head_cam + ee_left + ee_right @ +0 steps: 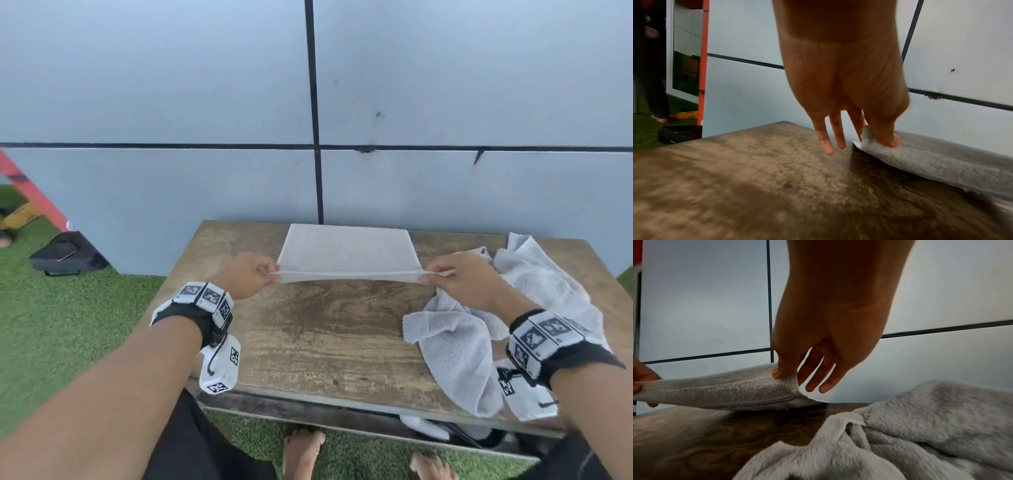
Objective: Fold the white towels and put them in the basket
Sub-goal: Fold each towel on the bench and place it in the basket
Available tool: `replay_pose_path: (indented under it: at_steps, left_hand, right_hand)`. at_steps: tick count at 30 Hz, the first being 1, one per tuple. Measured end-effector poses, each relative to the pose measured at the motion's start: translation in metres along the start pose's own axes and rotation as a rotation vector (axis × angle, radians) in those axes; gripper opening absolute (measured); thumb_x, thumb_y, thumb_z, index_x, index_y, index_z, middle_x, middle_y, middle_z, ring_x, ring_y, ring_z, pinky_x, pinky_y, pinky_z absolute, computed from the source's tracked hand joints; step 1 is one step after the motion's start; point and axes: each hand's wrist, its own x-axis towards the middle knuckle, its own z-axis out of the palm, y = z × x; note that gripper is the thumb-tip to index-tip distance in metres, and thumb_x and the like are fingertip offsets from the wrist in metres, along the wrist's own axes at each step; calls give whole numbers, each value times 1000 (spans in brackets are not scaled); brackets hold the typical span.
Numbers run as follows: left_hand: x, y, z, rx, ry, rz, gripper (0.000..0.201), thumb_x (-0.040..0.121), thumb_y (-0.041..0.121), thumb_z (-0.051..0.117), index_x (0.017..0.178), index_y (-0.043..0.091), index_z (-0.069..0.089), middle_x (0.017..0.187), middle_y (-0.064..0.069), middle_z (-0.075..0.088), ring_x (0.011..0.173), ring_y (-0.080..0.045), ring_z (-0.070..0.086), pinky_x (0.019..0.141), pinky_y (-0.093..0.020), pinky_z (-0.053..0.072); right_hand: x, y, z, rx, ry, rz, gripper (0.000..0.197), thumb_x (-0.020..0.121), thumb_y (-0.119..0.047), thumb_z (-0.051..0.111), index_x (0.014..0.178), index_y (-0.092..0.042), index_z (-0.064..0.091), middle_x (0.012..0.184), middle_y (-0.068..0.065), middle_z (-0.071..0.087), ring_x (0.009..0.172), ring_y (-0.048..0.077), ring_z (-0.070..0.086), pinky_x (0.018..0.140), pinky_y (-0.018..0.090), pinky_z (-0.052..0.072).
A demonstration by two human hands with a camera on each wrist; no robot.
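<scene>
A white towel (pixel 347 251) lies folded at the back of the wooden table (pixel 308 339), its near edge lifted off the wood. My left hand (pixel 270 270) pinches the near left corner of the towel (pixel 920 162) between thumb and forefinger, the other fingers (pixel 826 144) straight. My right hand (pixel 430 274) pinches the near right corner of the same towel (pixel 725 391) in the same way. A heap of crumpled white towels (pixel 479 325) lies on the table's right side, under my right forearm, and fills the foreground of the right wrist view as grey-white pile (pixel 900 434). No basket is in view.
A grey panelled wall (pixel 205 102) stands right behind the table. Green artificial turf (pixel 68 325) covers the ground on the left, with a black bag (pixel 65 255) and a red post (pixel 30 192) there. My bare feet (pixel 303 452) are under the front edge.
</scene>
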Motion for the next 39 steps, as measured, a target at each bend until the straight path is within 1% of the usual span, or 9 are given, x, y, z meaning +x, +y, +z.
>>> replay_pose_path:
  at_steps: [2,6,10,16,22,25,28,31,39]
  left_hand:
    - [-21,4,0,-82,9,22,29,93,23,69,68,16,55,106,16,69,66,9,59,68,-26,43]
    - [-58,16,-4,-124,73,36,32,95,22,66,67,18,50,57,8,50,45,-2,40,56,-27,33]
    - [-90,25,-10,-139,119,32,30,99,29,61,71,17,54,68,-1,60,62,-15,52,65,-31,38]
    - [-127,30,-19,-158,73,43,28,99,28,61,79,10,65,84,-10,73,74,-23,67,76,-37,53]
    - [-155,41,-24,-226,-225,-4,24,99,23,59,84,7,66,73,6,69,64,-3,65,57,-14,52]
    - [-161,38,-25,-277,-273,-6,27,100,23,58,95,-2,67,76,0,68,62,-3,65,53,-15,51]
    - [-159,36,-24,-297,-212,-35,32,100,26,59,91,-4,66,78,-10,68,64,-12,64,52,-16,50]
    - [-148,32,-21,-316,-20,-64,29,100,29,60,98,2,71,83,-8,72,70,-16,66,58,-20,53]
    - [-85,25,-24,-320,352,-109,21,100,31,57,94,13,66,85,-8,74,68,-23,70,69,-38,59]
  right_hand:
    - [-19,0,0,54,19,-19,16,89,-31,72,79,-19,75,78,0,71,80,17,63,65,12,39]
    - [-48,-4,-4,137,53,-86,19,94,-33,65,82,-19,71,79,-2,69,78,13,62,75,30,45]
    - [-74,-16,-8,166,16,-107,31,99,-36,56,79,-11,61,67,4,54,62,15,49,67,35,41]
    - [-110,-37,-19,244,-184,-47,46,95,-47,58,96,-1,66,97,18,71,92,37,70,92,50,54]
    - [-140,-53,-30,346,-523,159,27,102,-31,53,101,-8,67,104,8,77,92,32,75,81,21,50]
    - [-142,-59,-32,367,-574,197,25,102,-28,52,101,-8,66,105,11,76,93,37,73,83,25,50]
    - [-136,-67,-32,397,-500,196,24,102,-27,52,94,-7,63,98,10,77,90,33,75,60,17,51]
    - [-116,-64,-29,440,-360,113,28,100,-28,57,98,-2,66,103,11,76,90,36,74,78,32,57]
    - [-19,-61,-5,312,75,126,23,98,-25,62,81,-9,67,74,5,71,61,14,69,64,29,57]
